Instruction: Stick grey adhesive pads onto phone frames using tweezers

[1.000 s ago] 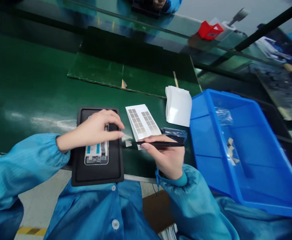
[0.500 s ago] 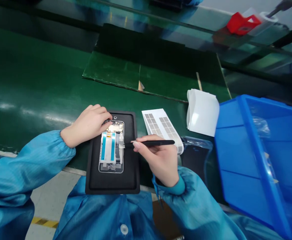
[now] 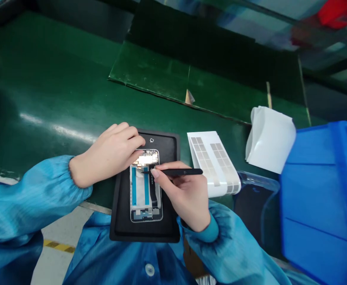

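As I watched, the right hand [image 3: 186, 190] had just brought its black tweezers [image 3: 182, 171] across from beside the sheet of grey stickers [image 3: 204, 166] to the opened smartphone [image 3: 142, 198]. A second earlier the tips were still outside the black tray [image 3: 145, 239], with a small pale piece at their end; half a second later they had reached the phone's right edge. Now they were over the upper part of the battery area, near the blue strips [image 3: 134, 188], and a pale patch [image 3: 139, 173] showed just beside them, probably that same piece. To my eye, the work had passed from carrying to placing, though I couldn't tell whether the piece was already down.

The right hand was closed firmly on the tweezers, thumb against fingers. The left hand [image 3: 109, 154] was curled at the phone's upper left corner, seemingly to steady it; whether it pinched anything I couldn't tell. The phone lay face down inside the tray, at the near edge of the green surface [image 3: 81, 107].
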{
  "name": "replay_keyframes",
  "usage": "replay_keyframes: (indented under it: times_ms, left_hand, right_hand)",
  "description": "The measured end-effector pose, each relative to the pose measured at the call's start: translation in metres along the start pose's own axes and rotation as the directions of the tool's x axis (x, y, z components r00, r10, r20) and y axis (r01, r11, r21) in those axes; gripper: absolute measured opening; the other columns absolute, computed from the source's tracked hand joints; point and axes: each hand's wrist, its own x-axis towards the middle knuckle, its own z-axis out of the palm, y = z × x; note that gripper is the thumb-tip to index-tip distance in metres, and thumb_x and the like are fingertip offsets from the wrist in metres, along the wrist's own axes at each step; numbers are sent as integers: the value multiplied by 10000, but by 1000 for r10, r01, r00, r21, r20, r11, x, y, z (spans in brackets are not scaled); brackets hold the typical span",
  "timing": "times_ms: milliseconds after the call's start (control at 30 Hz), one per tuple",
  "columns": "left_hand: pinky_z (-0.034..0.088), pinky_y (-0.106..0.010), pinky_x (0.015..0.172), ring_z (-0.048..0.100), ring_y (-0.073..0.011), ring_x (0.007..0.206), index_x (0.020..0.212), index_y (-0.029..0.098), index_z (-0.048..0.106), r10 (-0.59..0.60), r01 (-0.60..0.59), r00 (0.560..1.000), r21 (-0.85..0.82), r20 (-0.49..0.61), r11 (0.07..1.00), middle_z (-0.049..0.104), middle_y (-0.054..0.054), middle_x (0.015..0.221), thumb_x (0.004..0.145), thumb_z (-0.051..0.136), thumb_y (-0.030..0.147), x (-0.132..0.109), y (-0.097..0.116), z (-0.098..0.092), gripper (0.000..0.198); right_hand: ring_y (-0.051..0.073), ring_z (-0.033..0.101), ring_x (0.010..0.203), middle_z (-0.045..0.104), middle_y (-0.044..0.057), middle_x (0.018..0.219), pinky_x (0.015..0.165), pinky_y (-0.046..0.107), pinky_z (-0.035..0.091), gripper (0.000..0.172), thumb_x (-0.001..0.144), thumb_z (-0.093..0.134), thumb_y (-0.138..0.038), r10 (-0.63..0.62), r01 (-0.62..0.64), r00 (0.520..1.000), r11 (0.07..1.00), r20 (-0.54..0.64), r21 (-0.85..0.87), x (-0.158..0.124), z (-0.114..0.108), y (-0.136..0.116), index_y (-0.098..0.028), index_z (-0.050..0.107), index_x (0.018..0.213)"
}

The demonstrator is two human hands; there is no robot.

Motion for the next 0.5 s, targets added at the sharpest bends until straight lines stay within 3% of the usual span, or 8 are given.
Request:
replay_keyframes:
  times_ms: [133, 267, 500]
  left_hand:
    - [477, -356, 775, 570, -214, 884, 995, 150, 677, 25, -27, 999, -71, -20, 997, 650, -82, 944, 998, 479, 250, -21, 9, -5, 222]
    - [507, -363, 792, 574, -206, 891, 1032, 143, 668, 33, -40, 998, -131, -53, 991, 657, -89, 983, 986, 500, 212, -39, 11, 5, 187]
    - [528, -377, 792, 587, -216, 903, 1050, 134, 666, 26, -36, 997, -134, -76, 990, 659, -102, 997, 959, 536, 172, -44, 7, 13, 163]
  right_hand:
    - [162, 730, 674, 764, 15, 787, 597, 245, 601, 48, 842, 758, -253, -21, 21, 1000, 999, 6, -34, -2, 2, 2, -210, 746, 861]
    - [168, 728, 678, 760, 17, 789, 586, 252, 600, 45, 844, 759, -248, -30, 30, 1000, 997, 1, -69, -4, 0, 3, -213, 744, 867]
    - [164, 723, 677, 747, 13, 794, 569, 249, 596, 36, 849, 758, -247, -35, 36, 999, 995, 12, -97, -3, 0, 4, -221, 745, 872]
